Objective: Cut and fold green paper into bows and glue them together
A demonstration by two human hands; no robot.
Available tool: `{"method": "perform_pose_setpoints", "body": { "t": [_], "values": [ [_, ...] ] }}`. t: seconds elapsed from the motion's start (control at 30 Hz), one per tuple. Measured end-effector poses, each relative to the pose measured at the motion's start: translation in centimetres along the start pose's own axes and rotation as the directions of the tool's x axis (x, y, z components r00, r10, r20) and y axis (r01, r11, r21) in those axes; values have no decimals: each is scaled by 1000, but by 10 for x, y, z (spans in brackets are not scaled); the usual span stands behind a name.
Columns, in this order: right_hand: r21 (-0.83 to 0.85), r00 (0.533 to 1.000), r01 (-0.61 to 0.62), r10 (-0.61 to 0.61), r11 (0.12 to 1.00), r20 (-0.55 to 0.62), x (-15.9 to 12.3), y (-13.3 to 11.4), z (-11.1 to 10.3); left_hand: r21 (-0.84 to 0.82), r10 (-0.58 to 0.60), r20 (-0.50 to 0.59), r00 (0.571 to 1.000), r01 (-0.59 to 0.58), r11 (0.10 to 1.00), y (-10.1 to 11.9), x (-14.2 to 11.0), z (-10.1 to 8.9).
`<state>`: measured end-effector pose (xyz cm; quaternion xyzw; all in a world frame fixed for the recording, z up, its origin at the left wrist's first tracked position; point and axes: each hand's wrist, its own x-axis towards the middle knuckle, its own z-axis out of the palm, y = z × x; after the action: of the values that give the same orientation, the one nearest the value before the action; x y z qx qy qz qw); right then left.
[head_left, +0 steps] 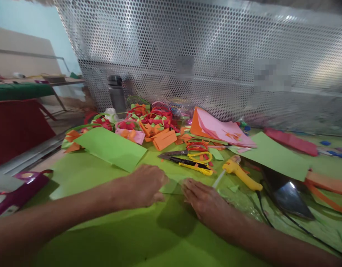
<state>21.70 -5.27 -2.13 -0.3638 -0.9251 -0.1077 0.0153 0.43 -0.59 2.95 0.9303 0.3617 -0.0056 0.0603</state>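
Observation:
My left hand (pixel 144 185) is curled, its fingertips pinching the edge of a small green paper piece (pixel 171 185) that lies on the green table cover (pixel 104 230). My right hand (pixel 204 200) lies flat with fingers stretched out, pressing on the same green paper from the right. Just beyond my hands lie a yellow utility knife (pixel 193 166), yellow-handled scissors (pixel 187 154) and a yellow glue gun (pixel 240 172).
A large green sheet (pixel 111 147) lies at the left, another (pixel 271 154) at the right. A heap of red, orange and green paper strips (pixel 148 124) and pink sheets (pixel 223 129) sit at the back. A perforated metal screen (pixel 204 55) stands behind. A black iron (pixel 284 193) lies at the right.

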Motion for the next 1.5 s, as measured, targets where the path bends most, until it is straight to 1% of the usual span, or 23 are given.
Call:
{"method": "perform_pose_setpoints", "body": {
  "t": [0.03,0.1,0.17,0.2,0.33,0.4,0.47,0.53,0.6,0.67,0.73,0.8,0.87,0.97,1.0,1.07,1.17,1.27,1.33,1.37,1.43,1.47,1.5],
  "values": [
    [-60,999,34,-34,998,-4,1,1,-3,50,39,36,999,-41,998,4,-1,6],
    [-153,997,77,-75,985,14,3,1,-9,132,69,22,997,-71,989,10,-1,17],
    [-205,995,97,-89,974,48,3,0,-13,209,120,-26,992,-112,971,13,0,25],
    [-223,994,103,-92,969,57,2,-1,-13,248,146,-27,989,-135,959,14,0,27],
    [-270,995,96,-98,958,9,0,-5,-10,408,211,-4,978,-191,893,13,-1,32],
    [-259,996,77,-85,963,-21,-1,-6,-7,440,231,-43,972,-189,878,12,-1,33],
    [-226,998,36,-46,973,-36,-1,-4,-6,387,251,-131,959,-184,903,8,1,32],
    [-159,998,-25,16,987,-54,0,0,-5,248,236,-258,937,-171,953,3,3,28],
    [-48,992,-101,96,994,-86,2,5,-3,60,167,-372,913,-156,986,-3,5,24],
    [67,977,-168,175,983,-119,3,10,-1,-112,71,-424,903,-131,985,-8,7,21],
    [141,961,-211,232,967,-151,4,15,0,-219,1,-408,913,-99,971,-12,8,21],
    [152,961,-198,222,968,-162,4,17,1,-237,-10,-354,935,-79,968,-13,9,25],
    [79,981,-116,127,990,-148,4,17,0,-130,91,-300,950,-135,982,-11,9,30],
    [-114,996,45,-53,992,-70,2,15,-5,176,298,-181,937,-267,947,-3,9,34],
    [-168,996,73,-81,983,-40,1,14,-7,254,322,-136,937,-282,925,0,9,34],
    [-233,996,88,-88,968,8,1,11,-11,338,307,-82,948,-263,904,6,10,33],
    [-245,998,56,-49,968,37,2,8,-12,395,272,-67,960,-224,891,10,11,33],
    [-142,1000,-1,0,990,-5,3,9,-9,433,268,-94,959,-203,878,6,13,36],
    [37,986,-82,87,996,-145,2,12,-8,388,235,-157,959,-159,908,0,13,35],
    [159,958,-127,162,979,-235,2,15,-9,327,187,-210,960,-111,938,-3,13,33],
    [428,861,-195,363,882,-356,1,21,-11,91,12,-320,947,18,996,-7,13,25],
    [558,808,-205,461,804,-366,1,24,-13,-92,-99,-343,934,72,993,-7,14,20],
    [681,772,-195,539,706,-338,2,26,-14,-307,-211,-308,928,113,945,-6,14,16]
  ]
}}
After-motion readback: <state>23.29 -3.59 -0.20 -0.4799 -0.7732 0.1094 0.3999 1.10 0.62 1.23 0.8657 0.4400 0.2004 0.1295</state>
